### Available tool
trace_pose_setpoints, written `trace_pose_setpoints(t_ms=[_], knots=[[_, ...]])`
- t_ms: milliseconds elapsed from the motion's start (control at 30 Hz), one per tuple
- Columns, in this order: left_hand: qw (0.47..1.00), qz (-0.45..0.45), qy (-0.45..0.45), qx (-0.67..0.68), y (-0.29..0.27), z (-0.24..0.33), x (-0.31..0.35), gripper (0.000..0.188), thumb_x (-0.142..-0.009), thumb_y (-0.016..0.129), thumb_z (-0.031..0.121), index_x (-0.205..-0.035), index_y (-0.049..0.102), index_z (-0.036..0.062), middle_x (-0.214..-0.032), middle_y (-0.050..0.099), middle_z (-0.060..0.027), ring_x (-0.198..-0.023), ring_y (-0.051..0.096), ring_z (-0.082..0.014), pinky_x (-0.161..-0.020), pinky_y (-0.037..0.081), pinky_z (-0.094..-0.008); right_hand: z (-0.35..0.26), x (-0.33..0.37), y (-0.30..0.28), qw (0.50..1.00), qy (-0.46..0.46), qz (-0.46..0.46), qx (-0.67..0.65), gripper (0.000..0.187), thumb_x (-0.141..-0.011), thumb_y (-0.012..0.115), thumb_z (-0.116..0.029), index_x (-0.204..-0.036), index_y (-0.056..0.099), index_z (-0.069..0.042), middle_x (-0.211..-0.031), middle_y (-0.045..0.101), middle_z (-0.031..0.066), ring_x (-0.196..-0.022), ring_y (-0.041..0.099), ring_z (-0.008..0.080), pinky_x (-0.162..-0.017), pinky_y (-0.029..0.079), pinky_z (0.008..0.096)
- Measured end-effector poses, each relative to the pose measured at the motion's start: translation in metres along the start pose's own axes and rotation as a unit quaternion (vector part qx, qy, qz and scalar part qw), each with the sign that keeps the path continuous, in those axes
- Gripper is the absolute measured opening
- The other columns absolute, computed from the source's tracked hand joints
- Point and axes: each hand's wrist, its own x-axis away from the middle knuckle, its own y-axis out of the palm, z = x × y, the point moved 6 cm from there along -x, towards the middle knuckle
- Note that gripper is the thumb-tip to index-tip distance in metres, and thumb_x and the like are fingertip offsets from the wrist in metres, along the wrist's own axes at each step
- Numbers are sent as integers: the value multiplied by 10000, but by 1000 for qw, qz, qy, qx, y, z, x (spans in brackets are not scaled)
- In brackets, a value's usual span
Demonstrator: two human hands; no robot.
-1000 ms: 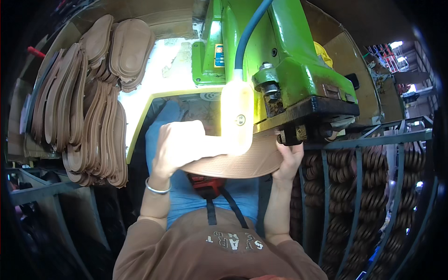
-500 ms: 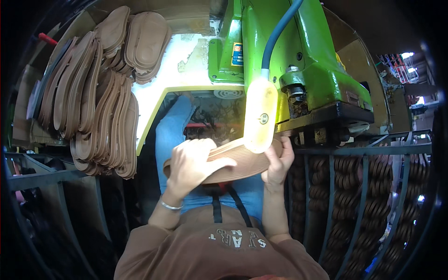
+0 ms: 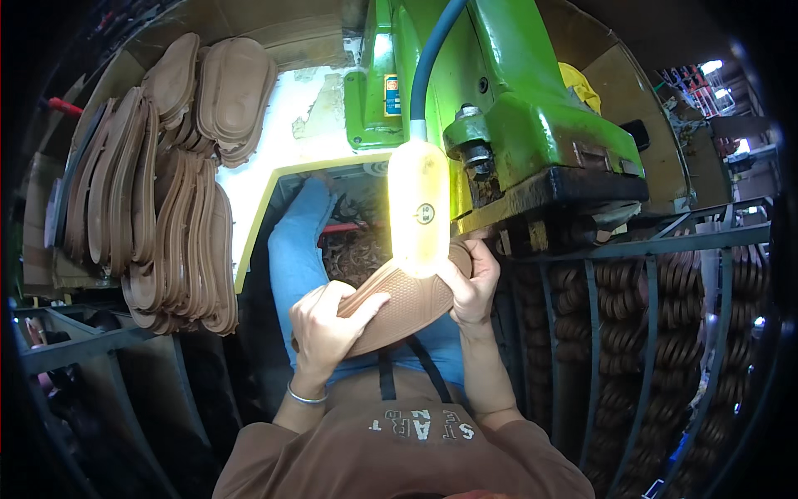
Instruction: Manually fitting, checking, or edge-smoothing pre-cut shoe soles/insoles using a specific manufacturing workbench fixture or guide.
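Note:
I hold a tan rubber shoe sole with a fine grid tread in both hands, in front of my chest. My left hand grips its near, lower end, fingers wrapped over the tread. My right hand grips the far end, up under the head of a green machine. A glowing yellow lamp on a blue hose hangs just above the sole and hides part of it. The sole slants up from lower left to upper right. A metal bangle sits on my left wrist.
Several tan soles stand stacked on edge at the left, on a bright yellow-edged table. A dark metal rack with rows of brown soles fills the right. My blue-trousered leg runs under the table, scraps beside it.
The sole has turned from lying flat to slanting, tread side up. My left hand has slid down to its near end; my right hand stays at the machine head. The view has shifted slightly.

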Motion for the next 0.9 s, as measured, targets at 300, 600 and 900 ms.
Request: trace_pose_setpoints(t_ms=[300,600,900], knots=[[981,-123,25,149,48,23,-40,306,-778,716,230,-982,645,13,-750,663,-145,-631,658,-256,-577,506,-303,2,11,-37,995,-18,98,-3,179,-783,677,-23,-935,593,17,-874,633,48,-745,564,61,-678,440,191],[901,-51,-177,393,69,-8,8,297,-787,696,76,-1039,598,-44,-775,687,-109,-683,637,-121,-613,514,-280,-2,6,-11,998,40,-22,42,131,-797,643,5,-902,576,44,-842,640,70,-730,575,76,-686,462,207],[939,-78,-76,326,103,15,-18,168,-829,662,39,-974,599,-13,-814,618,-32,-719,555,-64,-657,458,-204,52,96,-55,977,155,-96,114,516,-708,782,-161,-1124,557,45,-1088,618,122,-958,595,180,-843,476,306]])
